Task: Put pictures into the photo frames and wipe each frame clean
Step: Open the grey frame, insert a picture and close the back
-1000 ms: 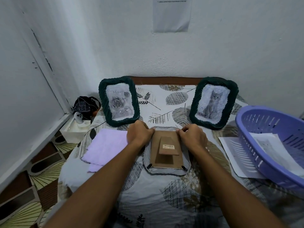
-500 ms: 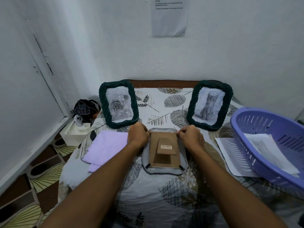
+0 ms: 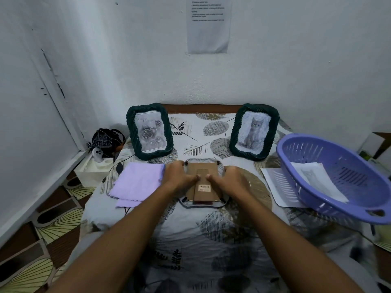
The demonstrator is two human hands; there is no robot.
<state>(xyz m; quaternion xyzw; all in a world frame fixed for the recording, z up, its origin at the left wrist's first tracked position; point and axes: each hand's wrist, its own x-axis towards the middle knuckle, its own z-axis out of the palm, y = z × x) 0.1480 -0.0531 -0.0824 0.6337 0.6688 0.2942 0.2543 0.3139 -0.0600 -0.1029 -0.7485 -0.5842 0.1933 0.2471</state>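
Observation:
A third photo frame (image 3: 201,160) lies face down on the leaf-print cloth, its brown backing board (image 3: 203,194) with the fold-out stand facing up. My left hand (image 3: 179,178) grips its left side and my right hand (image 3: 231,182) grips its right side. Both thumbs press on the backing near the stand. Behind it stand two dark green frames: one with a rose picture (image 3: 150,132) at the left, one with a cat picture (image 3: 254,131) at the right. A folded lilac cloth (image 3: 137,182) lies just left of my left hand.
A purple basket (image 3: 317,148) at the right holds a printed picture (image 3: 317,180) and sits on another sheet (image 3: 274,183). A black bag (image 3: 106,138) and a white box (image 3: 93,168) stand in the left corner. White walls close in behind and at the left.
Both hands slid from the frame's far corners down along its sides, and the thumbs now reach onto the backing. The view has tilted up a little.

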